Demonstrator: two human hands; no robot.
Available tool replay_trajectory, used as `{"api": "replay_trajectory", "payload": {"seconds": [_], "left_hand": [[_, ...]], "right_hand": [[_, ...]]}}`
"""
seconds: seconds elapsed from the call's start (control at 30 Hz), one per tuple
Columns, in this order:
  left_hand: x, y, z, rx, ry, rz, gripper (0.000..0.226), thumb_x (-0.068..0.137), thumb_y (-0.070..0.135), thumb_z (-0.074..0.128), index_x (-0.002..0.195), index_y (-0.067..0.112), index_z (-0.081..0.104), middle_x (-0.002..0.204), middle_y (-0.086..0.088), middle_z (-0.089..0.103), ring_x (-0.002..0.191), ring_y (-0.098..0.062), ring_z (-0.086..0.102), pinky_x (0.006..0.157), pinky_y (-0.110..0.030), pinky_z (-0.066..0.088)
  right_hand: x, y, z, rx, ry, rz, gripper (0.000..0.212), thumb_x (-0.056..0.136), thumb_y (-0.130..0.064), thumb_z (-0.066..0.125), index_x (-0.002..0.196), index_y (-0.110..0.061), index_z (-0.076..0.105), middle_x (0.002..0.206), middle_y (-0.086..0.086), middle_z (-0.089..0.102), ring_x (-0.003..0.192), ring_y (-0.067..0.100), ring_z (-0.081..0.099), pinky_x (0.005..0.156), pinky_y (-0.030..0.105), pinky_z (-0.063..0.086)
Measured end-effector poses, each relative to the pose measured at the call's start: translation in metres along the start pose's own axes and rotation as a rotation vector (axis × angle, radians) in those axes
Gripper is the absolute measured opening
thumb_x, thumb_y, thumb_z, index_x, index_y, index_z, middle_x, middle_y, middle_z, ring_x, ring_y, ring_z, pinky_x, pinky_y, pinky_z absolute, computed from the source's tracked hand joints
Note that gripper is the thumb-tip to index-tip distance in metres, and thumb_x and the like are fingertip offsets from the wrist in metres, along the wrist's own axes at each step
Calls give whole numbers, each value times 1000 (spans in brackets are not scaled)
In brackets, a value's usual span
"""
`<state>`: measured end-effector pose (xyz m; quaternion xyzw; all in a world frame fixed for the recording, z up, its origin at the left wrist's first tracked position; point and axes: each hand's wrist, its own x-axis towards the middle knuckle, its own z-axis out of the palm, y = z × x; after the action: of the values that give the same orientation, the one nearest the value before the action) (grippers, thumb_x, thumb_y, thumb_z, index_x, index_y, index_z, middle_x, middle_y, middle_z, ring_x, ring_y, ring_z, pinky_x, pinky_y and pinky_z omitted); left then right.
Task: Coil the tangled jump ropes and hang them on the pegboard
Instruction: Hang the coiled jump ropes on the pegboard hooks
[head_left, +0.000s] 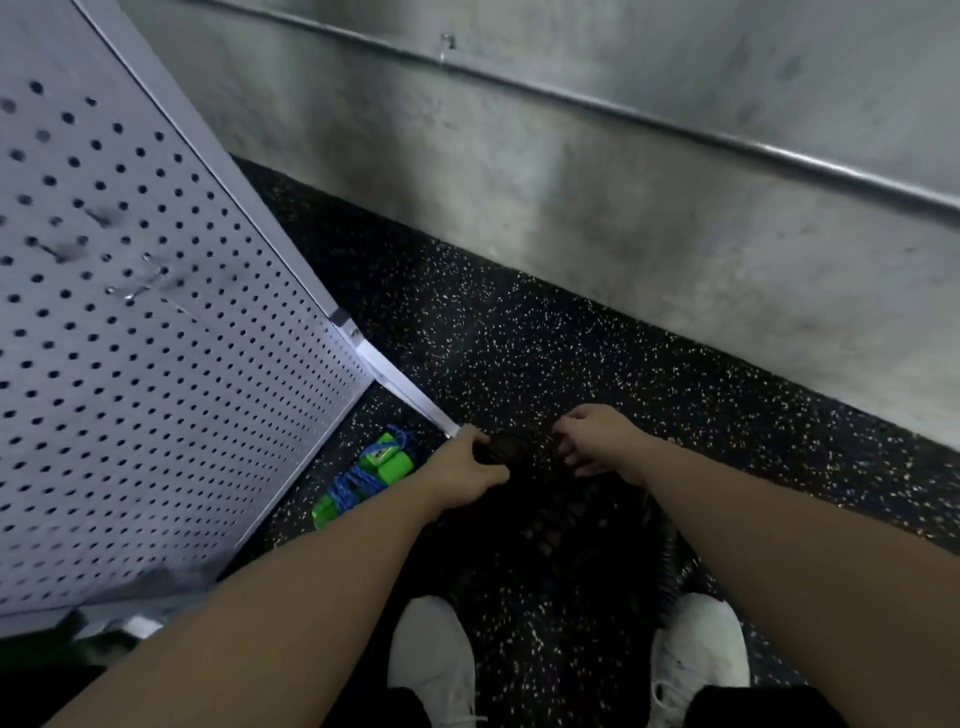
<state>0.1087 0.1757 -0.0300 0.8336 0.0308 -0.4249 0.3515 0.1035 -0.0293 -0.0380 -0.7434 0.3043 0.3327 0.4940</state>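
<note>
Over speckled floor (519, 332), left hand (462, 470) gripping black rope (506, 448), right hand (597, 436) curled

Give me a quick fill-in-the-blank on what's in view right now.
1. The pegboard stands on the person's ___ side.
2. The blue rope on the floor has ___ handles.
3. The left hand grips a ___ rope.
4. The shoes are ___.

Missing words: left; green; black; white
</note>
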Motion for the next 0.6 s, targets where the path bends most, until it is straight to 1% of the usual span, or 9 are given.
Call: {"api": "replay_trajectory", "payload": {"seconds": [0.13, 0.2, 0.27, 0.3, 0.4, 0.47, 0.5, 0.57, 0.6], "left_hand": [[-32, 30, -26, -81, 207, 154, 49, 90, 25, 74, 130, 23, 46, 121, -2, 57, 91, -14, 59, 64, -21, 45], [-54, 43, -33, -140, 294, 287, 48, 87, 20, 78, 125, 24, 48, 119, 1, 60, 95, -10, 60, 73, -20, 48], [-79, 53, -39, -182, 357, 415, 50, 84, 15, 79, 123, 25, 49, 119, 0, 62, 99, -7, 61, 81, -18, 50], [-93, 58, -42, -190, 403, 476, 52, 83, 13, 80, 122, 27, 49, 119, 1, 61, 100, -4, 61, 82, -15, 49], [-134, 72, -57, -215, 516, 623, 69, 79, 11, 82, 133, 32, 44, 125, 9, 56, 110, 6, 55, 94, -13, 45], [-164, 81, -72, -268, 519, 683, 87, 77, 22, 87, 145, 34, 35, 131, 15, 50, 116, 10, 52, 101, -12, 42], [-179, 88, -81, -316, 520, 704, 92, 76, 35, 87, 149, 37, 32, 134, 14, 48, 119, 6, 52, 104, -15, 42], [-211, 106, -99, -440, 561, 731, 84, 75, 59, 78, 146, 43, 35, 143, 10, 44, 127, -7, 52, 111, -33, 44], [-227, 117, -109, -489, 591, 749, 75, 80, 60, 75, 143, 42, 39, 144, 8, 45, 130, -11, 51, 113, -38, 43]], "right_hand": [[-36, -33, -5, 226, -26, -18, 47, 97, -53, 56, 122, -16, 40, 115, 19, 65, 91, 31, 69, 77, 42, 61], [-59, -55, -6, 408, -45, -86, 58, 92, -58, 62, 126, -17, 38, 117, 19, 65, 89, 32, 69, 72, 42, 62], [-84, -78, -8, 579, -20, -216, 61, 90, -51, 69, 131, -14, 45, 117, 16, 68, 89, 29, 71, 65, 37, 60], [-99, -90, -8, 647, -2, -298, 53, 92, -43, 70, 131, -14, 50, 116, 15, 70, 89, 28, 73, 64, 35, 60], [-150, -122, -10, 762, -9, -511, 37, 95, -20, 69, 128, -11, 56, 118, 17, 71, 98, 33, 74, 80, 42, 63], [-189, -140, -12, 762, -28, -621, 25, 94, -13, 70, 117, -14, 60, 120, 19, 71, 105, 37, 71, 94, 50, 57], [-206, -149, -13, 742, -38, -672, 22, 93, -11, 70, 113, -16, 62, 119, 18, 71, 106, 37, 70, 96, 51, 55], [-238, -165, -16, 663, -40, -760, 27, 92, -7, 70, 113, -23, 61, 113, 9, 73, 104, 30, 72, 92, 44, 58], [-255, -172, -17, 615, -48, -801, 33, 92, -5, 69, 116, -24, 58, 108, 3, 73, 101, 24, 72, 86, 36, 59]]}}
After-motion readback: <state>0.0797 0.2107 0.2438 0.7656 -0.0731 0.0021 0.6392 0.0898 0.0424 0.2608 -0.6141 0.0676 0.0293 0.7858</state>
